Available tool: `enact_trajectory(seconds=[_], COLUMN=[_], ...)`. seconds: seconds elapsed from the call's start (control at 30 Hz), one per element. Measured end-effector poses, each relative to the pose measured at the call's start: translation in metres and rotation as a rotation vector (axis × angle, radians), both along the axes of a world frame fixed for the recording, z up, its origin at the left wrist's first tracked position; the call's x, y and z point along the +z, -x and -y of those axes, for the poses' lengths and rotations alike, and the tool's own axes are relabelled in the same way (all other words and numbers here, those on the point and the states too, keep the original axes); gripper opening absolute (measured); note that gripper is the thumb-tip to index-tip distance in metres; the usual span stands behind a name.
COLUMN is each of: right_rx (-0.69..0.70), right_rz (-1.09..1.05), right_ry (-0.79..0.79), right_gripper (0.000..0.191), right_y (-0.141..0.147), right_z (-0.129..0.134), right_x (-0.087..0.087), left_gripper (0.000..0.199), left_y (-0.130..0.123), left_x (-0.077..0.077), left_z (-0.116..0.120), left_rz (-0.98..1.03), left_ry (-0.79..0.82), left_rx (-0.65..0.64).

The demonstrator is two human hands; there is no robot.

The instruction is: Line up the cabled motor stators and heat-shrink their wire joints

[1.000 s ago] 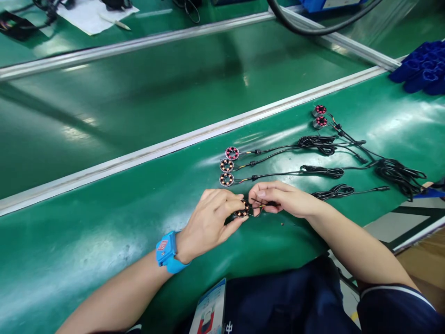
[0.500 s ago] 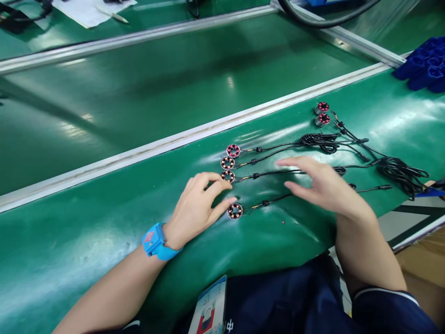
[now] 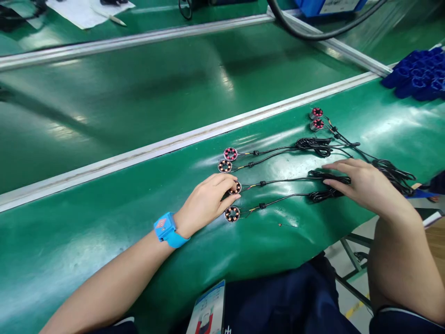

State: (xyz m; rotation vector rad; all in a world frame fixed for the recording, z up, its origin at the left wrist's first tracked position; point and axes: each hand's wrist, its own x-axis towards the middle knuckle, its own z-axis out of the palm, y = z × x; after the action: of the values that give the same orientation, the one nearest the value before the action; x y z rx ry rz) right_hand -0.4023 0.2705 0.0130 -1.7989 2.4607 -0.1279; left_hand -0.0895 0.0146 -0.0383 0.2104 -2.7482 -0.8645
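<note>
My left hand, with a blue wrist strap, has its thumb and fingers closed around a copper-wound ring coil. A black cable runs right from that coil to a coiled bundle, which my right hand grips between thumb and fingers. Just below lies another copper-wound coil, its cable ending in a second bundle. Above my left hand are a copper-wound coil and a red-wound coil, both wired to a bundle.
Two red-wound coils stand farther back, their cables leading to a bundle beyond my right hand. Blue sleeves are piled at the right. A metal rail crosses the green table. A thick black hose hangs at the top.
The coil under my left hand has shifted toward the lowest coil, away from the upper two. My right hand has moved right and closed on the cable bundle.
</note>
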Motion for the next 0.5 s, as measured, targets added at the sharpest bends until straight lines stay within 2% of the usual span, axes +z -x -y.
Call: enact_trajectory(seconds=[0.1, 0.2, 0.27, 0.33, 0.4, 0.5], right_rx=[0.025, 0.165, 0.253, 0.296, 0.259, 0.131], right_rz=[0.164, 0.488, 0.68, 0.848, 0.998, 1.251], right_ry=[0.121, 0.199, 0.16, 0.057, -0.029, -0.039], right_gripper=[0.044, 0.045, 0.046, 0.038, 0.028, 0.027], right_y=[-0.032, -0.072, -0.093, -0.106, -0.111, -0.11], right_z=[0.03, 0.073, 0.098, 0.115, 0.123, 0.126], right_x=[0.009, 0.007, 0.0, -0.008, -0.015, -0.024], left_gripper=[0.016, 0.024, 0.027, 0.029, 0.032, 0.036], left_y=[0.003, 0.001, -0.001, -0.004, -0.006, -0.006], left_x=[0.0, 0.0, -0.001, -0.001, -0.001, -0.001], left_z=[0.002, 0.001, 0.0, -0.001, -0.002, -0.004], left_rz=[-0.066, -0.163, -0.225, -0.272, -0.288, -0.277], left_ry=[-0.014, 0.003, 0.019, 0.024, 0.014, -0.022], left_rx=[0.024, 0.077, 0.085, 0.082, 0.086, 0.061])
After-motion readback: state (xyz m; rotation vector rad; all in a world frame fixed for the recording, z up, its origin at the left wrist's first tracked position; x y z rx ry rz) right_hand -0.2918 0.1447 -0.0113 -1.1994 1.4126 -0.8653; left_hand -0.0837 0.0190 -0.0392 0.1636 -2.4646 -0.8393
